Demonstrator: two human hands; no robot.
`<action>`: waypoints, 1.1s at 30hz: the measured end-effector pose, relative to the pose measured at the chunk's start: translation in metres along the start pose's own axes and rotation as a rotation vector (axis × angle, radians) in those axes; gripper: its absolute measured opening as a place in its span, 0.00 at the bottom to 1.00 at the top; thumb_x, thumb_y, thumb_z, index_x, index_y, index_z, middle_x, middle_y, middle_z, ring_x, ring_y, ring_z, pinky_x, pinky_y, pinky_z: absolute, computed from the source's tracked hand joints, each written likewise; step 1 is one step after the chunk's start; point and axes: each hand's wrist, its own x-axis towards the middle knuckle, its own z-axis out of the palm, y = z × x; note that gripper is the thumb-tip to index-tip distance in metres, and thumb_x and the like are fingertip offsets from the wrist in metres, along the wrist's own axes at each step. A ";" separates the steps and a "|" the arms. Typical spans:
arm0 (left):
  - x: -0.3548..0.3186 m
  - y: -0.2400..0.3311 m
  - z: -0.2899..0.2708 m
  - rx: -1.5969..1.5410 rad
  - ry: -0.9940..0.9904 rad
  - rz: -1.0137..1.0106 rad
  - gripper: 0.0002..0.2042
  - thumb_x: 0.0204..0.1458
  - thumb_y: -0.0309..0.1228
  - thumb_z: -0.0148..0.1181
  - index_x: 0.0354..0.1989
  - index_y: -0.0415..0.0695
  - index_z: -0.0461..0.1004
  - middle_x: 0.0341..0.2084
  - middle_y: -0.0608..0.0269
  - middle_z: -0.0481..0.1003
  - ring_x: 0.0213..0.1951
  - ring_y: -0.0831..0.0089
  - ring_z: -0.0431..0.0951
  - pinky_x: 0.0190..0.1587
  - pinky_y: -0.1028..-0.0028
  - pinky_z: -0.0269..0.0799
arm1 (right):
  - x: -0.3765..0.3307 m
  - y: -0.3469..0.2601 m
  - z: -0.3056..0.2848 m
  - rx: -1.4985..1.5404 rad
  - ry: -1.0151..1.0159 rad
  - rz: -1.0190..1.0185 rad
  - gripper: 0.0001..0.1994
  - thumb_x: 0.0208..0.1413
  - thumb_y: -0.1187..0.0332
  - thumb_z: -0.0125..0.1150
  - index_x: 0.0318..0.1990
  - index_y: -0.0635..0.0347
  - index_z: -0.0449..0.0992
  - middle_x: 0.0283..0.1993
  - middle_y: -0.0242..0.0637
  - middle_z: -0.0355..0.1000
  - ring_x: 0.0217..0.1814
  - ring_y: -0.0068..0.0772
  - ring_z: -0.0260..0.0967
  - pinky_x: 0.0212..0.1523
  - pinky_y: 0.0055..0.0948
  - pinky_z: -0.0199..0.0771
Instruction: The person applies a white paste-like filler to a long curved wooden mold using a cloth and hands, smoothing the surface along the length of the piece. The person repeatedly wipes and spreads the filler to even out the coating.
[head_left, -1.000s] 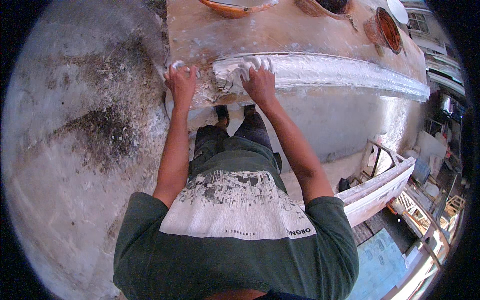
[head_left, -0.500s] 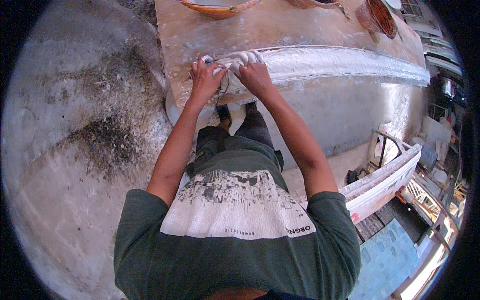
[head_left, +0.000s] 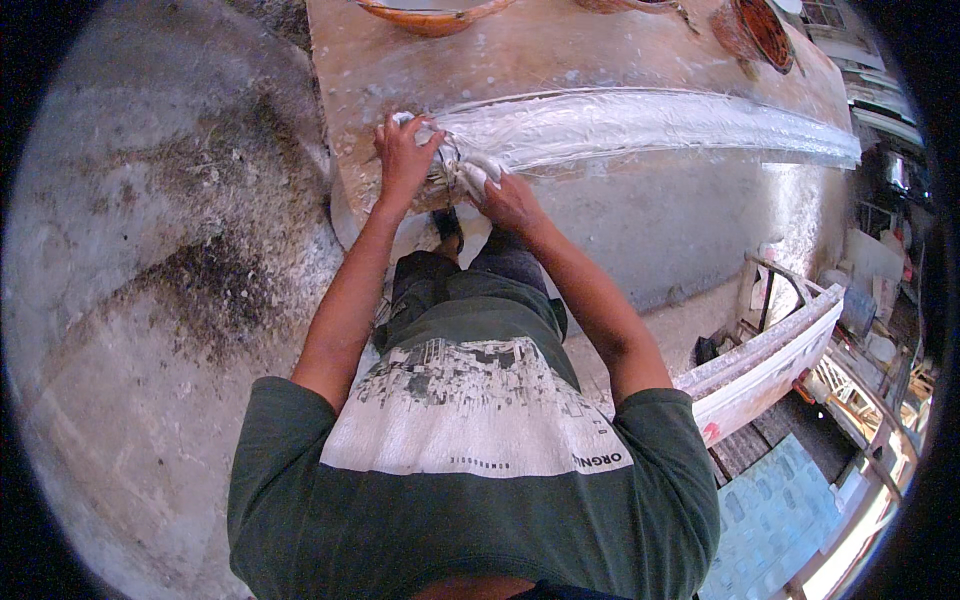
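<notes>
Head view: left hand (head_left: 403, 150) and right hand (head_left: 503, 195) curled, pinching wet plaster moulding (head_left: 640, 125) end between fingertips; press evenly, gently.

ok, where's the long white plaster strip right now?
Head view: the plaster strip runs along the near edge of the workbench, from the left hand and right hand rightward.

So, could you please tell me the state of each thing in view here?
Plaster strip: wet, glossy, lying along the workbench.
Left hand: fingers curled, gripping the strip's near end.
Right hand: plaster-smeared, pressed on that end.
Orange bowl: upright on the bench.
</notes>
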 end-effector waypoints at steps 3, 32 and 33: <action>-0.023 -0.004 -0.004 -0.037 0.049 -0.092 0.18 0.44 0.44 0.60 0.35 0.41 0.75 0.38 0.43 0.69 0.43 0.47 0.67 0.46 0.55 0.61 | 0.018 -0.005 -0.012 -0.038 0.078 -0.028 0.20 0.50 0.64 0.53 0.53 0.54 0.67 0.57 0.39 0.62 0.57 0.45 0.61 0.55 0.42 0.63; -0.061 -0.042 -0.031 -0.403 -0.226 -0.417 0.14 0.51 0.39 0.53 0.30 0.38 0.73 0.21 0.51 0.74 0.25 0.62 0.73 0.31 0.66 0.66 | 0.040 -0.018 0.002 -0.103 -0.159 0.039 0.23 0.56 0.54 0.46 0.54 0.58 0.65 0.61 0.43 0.59 0.57 0.48 0.61 0.52 0.41 0.67; -0.061 -0.041 -0.031 -0.396 -0.226 -0.413 0.14 0.51 0.39 0.53 0.30 0.38 0.73 0.21 0.51 0.74 0.25 0.62 0.74 0.31 0.66 0.66 | 0.043 -0.018 0.000 -0.110 -0.251 0.111 0.23 0.56 0.54 0.46 0.54 0.58 0.65 0.61 0.44 0.59 0.55 0.50 0.63 0.49 0.42 0.69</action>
